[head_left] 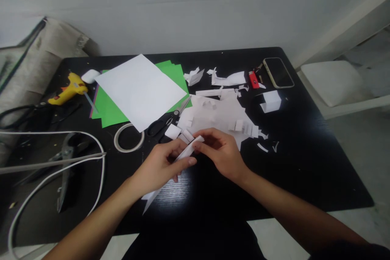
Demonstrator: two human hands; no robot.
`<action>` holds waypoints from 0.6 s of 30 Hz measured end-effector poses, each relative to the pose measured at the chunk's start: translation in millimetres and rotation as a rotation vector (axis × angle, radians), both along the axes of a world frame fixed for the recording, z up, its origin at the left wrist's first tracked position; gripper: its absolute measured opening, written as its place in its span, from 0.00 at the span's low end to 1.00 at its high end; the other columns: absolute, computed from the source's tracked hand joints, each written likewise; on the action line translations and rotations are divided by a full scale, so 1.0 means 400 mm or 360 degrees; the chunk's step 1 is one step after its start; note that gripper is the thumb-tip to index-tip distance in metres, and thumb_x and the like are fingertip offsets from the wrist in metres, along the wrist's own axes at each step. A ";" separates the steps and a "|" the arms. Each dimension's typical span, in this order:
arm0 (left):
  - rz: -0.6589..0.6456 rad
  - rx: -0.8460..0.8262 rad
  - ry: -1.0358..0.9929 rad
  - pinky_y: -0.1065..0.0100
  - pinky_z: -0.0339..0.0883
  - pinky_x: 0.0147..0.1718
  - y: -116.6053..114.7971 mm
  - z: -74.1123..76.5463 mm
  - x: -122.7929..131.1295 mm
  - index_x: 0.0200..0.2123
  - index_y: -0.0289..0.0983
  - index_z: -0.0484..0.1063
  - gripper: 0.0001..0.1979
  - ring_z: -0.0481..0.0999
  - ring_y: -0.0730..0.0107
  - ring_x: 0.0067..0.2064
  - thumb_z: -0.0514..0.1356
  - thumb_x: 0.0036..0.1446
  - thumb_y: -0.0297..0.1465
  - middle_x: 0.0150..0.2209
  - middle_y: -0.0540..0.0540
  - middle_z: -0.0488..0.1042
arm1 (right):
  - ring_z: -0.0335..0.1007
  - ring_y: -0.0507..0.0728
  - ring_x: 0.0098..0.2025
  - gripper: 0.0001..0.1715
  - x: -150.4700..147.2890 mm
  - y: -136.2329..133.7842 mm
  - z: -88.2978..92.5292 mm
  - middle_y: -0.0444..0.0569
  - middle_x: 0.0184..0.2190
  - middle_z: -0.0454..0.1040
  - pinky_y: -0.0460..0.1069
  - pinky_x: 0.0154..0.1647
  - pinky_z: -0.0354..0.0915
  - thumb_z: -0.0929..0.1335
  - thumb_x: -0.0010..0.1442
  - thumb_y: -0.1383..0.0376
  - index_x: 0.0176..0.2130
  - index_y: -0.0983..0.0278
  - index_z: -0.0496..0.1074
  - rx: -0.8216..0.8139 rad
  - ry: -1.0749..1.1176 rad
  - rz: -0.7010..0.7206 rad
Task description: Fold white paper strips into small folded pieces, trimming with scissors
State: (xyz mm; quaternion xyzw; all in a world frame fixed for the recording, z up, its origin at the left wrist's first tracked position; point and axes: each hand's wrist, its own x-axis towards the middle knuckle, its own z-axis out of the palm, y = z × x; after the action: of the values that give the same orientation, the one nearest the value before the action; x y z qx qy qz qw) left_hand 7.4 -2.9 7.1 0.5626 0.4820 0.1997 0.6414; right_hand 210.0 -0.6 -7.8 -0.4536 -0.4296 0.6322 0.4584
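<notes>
Between my two hands is a narrow folded strip of white paper (186, 151), held tilted above the near part of the table. My left hand (161, 166) grips its lower part, thumb along the near side. At the upper end, the thumb and fingers of my right hand (224, 152) pinch the strip. A pointed white paper end (151, 201) shows below my left hand; whether it belongs to the same piece I cannot tell. Just beyond my hands lie black-handled scissors (163, 125) and a larger white sheet (210, 109) with cut scraps on it.
A white square sheet (141, 91) rests on green sheets (108, 109). To the left are a yellow glue gun (68, 89), a tape roll (116, 142), pliers (68, 150) and a white cable (102, 178). A phone (278, 72), red lighter (253, 80) and folded paper box (271, 101) lie right.
</notes>
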 end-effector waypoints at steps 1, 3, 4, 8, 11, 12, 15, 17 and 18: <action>-0.0021 0.0031 -0.0028 0.72 0.72 0.21 0.001 0.004 0.001 0.37 0.36 0.72 0.17 0.73 0.73 0.23 0.64 0.65 0.45 0.24 0.54 0.70 | 0.80 0.54 0.36 0.13 0.000 0.000 0.000 0.44 0.33 0.81 0.50 0.42 0.77 0.80 0.56 0.61 0.41 0.60 0.81 -0.0004 0.0012 0.0000; -0.0056 0.0118 -0.0054 0.72 0.73 0.24 0.002 0.010 0.003 0.36 0.36 0.72 0.17 0.75 0.74 0.24 0.59 0.69 0.44 0.27 0.52 0.72 | 0.80 0.55 0.37 0.13 -0.001 -0.001 -0.001 0.44 0.33 0.81 0.51 0.44 0.78 0.80 0.56 0.61 0.41 0.60 0.82 -0.0014 0.0051 0.0015; -0.0062 0.0160 -0.0049 0.72 0.73 0.25 0.003 0.012 0.004 0.36 0.35 0.72 0.17 0.76 0.74 0.24 0.57 0.71 0.43 0.27 0.51 0.73 | 0.81 0.55 0.38 0.14 -0.002 -0.001 -0.001 0.44 0.33 0.82 0.51 0.44 0.78 0.80 0.55 0.61 0.42 0.60 0.82 -0.0019 0.0074 0.0016; -0.0046 0.0215 -0.0016 0.72 0.73 0.28 0.004 0.014 0.006 0.35 0.35 0.72 0.17 0.77 0.74 0.24 0.57 0.72 0.41 0.26 0.51 0.74 | 0.81 0.53 0.34 0.17 -0.003 -0.003 0.005 0.44 0.34 0.82 0.50 0.40 0.79 0.80 0.56 0.61 0.45 0.60 0.80 -0.0028 0.0124 -0.0042; -0.0010 0.0210 -0.0024 0.73 0.71 0.26 0.002 0.009 0.004 0.35 0.35 0.73 0.16 0.76 0.75 0.23 0.58 0.71 0.41 0.27 0.52 0.74 | 0.80 0.53 0.30 0.14 -0.004 -0.003 0.013 0.43 0.30 0.81 0.49 0.36 0.78 0.79 0.58 0.61 0.42 0.62 0.78 -0.0025 0.0139 -0.0085; -0.0001 0.0208 -0.0028 0.73 0.70 0.25 0.002 0.007 0.003 0.35 0.35 0.73 0.16 0.76 0.76 0.23 0.58 0.71 0.41 0.27 0.52 0.74 | 0.80 0.53 0.29 0.14 -0.004 -0.003 0.016 0.43 0.29 0.81 0.49 0.35 0.78 0.80 0.57 0.60 0.40 0.62 0.78 -0.0022 0.0139 -0.0101; -0.0019 0.0235 -0.0015 0.73 0.68 0.24 0.001 0.001 0.000 0.35 0.36 0.72 0.16 0.75 0.75 0.22 0.59 0.71 0.41 0.26 0.52 0.74 | 0.80 0.53 0.29 0.13 -0.006 -0.004 0.019 0.44 0.28 0.81 0.48 0.34 0.77 0.81 0.55 0.60 0.36 0.64 0.79 0.0002 0.0107 -0.0133; -0.0043 0.0299 0.0012 0.72 0.68 0.25 0.001 -0.001 -0.001 0.36 0.36 0.73 0.15 0.74 0.74 0.23 0.58 0.71 0.40 0.25 0.52 0.74 | 0.80 0.52 0.29 0.12 -0.008 -0.006 0.017 0.44 0.28 0.81 0.47 0.35 0.77 0.81 0.54 0.61 0.35 0.63 0.80 0.0024 0.0075 -0.0148; -0.0043 0.0338 0.0024 0.72 0.68 0.26 0.001 -0.003 -0.001 0.37 0.36 0.73 0.14 0.74 0.74 0.24 0.58 0.71 0.40 0.25 0.52 0.74 | 0.80 0.52 0.30 0.12 -0.009 -0.008 0.015 0.44 0.28 0.81 0.47 0.36 0.77 0.81 0.54 0.61 0.35 0.63 0.81 0.0035 0.0058 -0.0152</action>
State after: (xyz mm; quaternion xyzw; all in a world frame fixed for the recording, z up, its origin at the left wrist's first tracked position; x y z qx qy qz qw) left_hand 6.8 -2.7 6.1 0.6352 0.4555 0.2367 0.5771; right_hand 206.6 -3.8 -1.9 -0.4570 -0.4060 0.6129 0.5007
